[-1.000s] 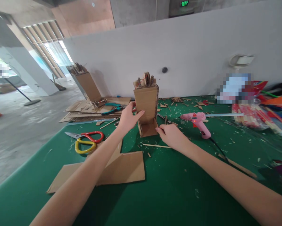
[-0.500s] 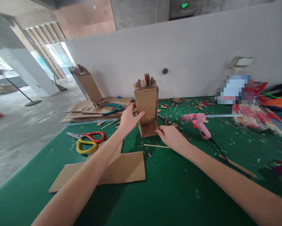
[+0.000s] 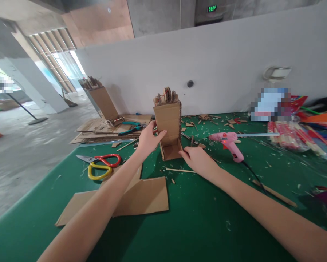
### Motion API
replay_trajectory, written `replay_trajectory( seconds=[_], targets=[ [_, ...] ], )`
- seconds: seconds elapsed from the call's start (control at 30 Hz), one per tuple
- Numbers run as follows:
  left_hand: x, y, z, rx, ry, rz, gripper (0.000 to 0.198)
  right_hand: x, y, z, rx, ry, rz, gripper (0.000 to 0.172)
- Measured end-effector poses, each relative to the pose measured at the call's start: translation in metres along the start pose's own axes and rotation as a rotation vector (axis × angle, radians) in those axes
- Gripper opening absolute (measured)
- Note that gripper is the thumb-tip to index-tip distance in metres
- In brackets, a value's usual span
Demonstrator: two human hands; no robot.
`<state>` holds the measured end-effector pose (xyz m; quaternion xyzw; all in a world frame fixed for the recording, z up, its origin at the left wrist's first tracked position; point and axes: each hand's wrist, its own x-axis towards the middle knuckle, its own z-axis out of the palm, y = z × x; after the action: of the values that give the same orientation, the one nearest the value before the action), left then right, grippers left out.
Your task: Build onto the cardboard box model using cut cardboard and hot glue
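Observation:
Upright on the green table stands a cardboard box (image 3: 168,122) with an open tray-like foot at its front and rounded cardboard pieces sticking out of its top. My left hand (image 3: 149,137) grips its left side, thumb across the front face and fingers partly hidden behind. At the foot's right wall, my right hand (image 3: 197,159) pinches the cardboard edge between thumb and fingers. A thin wooden stick (image 3: 180,170) lies just in front of the box. Beneath my left forearm are cut cardboard sheets (image 3: 147,196).
Scissors (image 3: 100,165) with red and yellow handles lie at left, teal-handled pliers (image 3: 130,128) behind them. A similar cardboard box (image 3: 105,102) stands on stacked cardboard. A pink glue gun (image 3: 229,142) rests at right, its cord trailing forward. Cardboard scraps (image 3: 205,117) litter the back by the wall.
Both hands keep the same hold on the cardboard box. The view has shifted very slightly; nothing else visibly differs.

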<state>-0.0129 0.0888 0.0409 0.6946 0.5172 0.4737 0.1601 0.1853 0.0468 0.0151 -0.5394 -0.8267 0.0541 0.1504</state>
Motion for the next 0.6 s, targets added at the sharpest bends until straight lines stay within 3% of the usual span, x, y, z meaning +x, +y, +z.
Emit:
replay_trajectory(
  seconds=[0.2,0.37,0.47,0.6],
  targets=[
    [0.002,-0.002,0.000,0.011,0.002,0.002,0.041,-0.010,-0.004,-0.025,-0.134,0.016,0.015,0.061],
    [0.013,-0.001,0.006,-0.008,0.010,-0.005,0.041,-0.021,-0.009,-0.058,-0.193,-0.109,-0.009,0.062],
    [0.022,0.000,0.010,0.028,0.002,0.000,0.041,-0.030,-0.016,-0.066,-0.155,-0.230,-0.164,0.055],
    [0.021,0.002,0.003,0.046,-0.017,0.022,0.055,-0.039,-0.025,-0.050,-0.157,-0.263,-0.452,0.027]
  ],
)
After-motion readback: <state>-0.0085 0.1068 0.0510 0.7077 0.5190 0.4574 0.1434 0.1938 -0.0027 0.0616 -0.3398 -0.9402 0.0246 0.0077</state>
